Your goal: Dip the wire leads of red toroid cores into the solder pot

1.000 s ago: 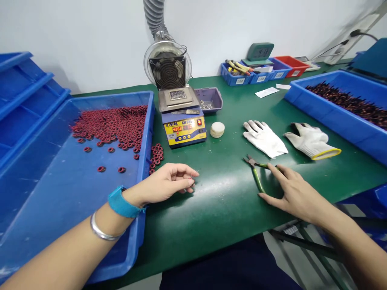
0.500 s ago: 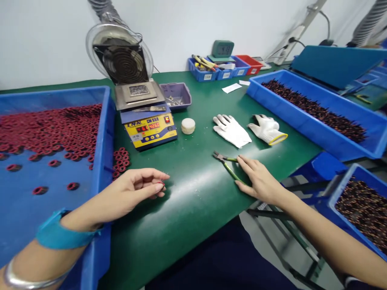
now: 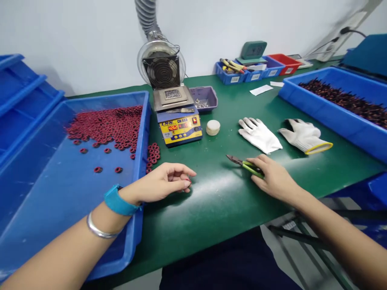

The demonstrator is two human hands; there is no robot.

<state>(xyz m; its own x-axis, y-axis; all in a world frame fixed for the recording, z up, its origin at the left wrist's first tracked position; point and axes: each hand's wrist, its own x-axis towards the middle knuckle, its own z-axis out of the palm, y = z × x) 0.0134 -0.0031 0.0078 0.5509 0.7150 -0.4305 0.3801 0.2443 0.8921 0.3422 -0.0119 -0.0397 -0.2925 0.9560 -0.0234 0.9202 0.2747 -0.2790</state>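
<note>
Above the green table, my left hand (image 3: 166, 181) pinches a small red-and-black wound coil (image 3: 188, 182) between thumb and fingers, which cover most of it. My right hand (image 3: 273, 177) grips the green handles of cutting pliers (image 3: 238, 160); their dark jaws point left toward my left hand. Behind my left hand, a cluster of similar coils (image 3: 153, 155) lies on the table beside a blue tray (image 3: 137, 161). Many more coils (image 3: 111, 125) sit inside that tray, with a few scattered singly.
A yellow-and-blue solder pot (image 3: 180, 131) stands at the back under a fume duct (image 3: 146, 18). Near it are a purple tray (image 3: 205, 94) and a round white pad (image 3: 213, 127). White gloves (image 3: 260, 135) lie at right, before a blue bin (image 3: 335, 108) of dark parts.
My right hand has closed around the handles of the pliers and lifted them off the table. The left hand still pinches the coil. The whole view has turned left.
</note>
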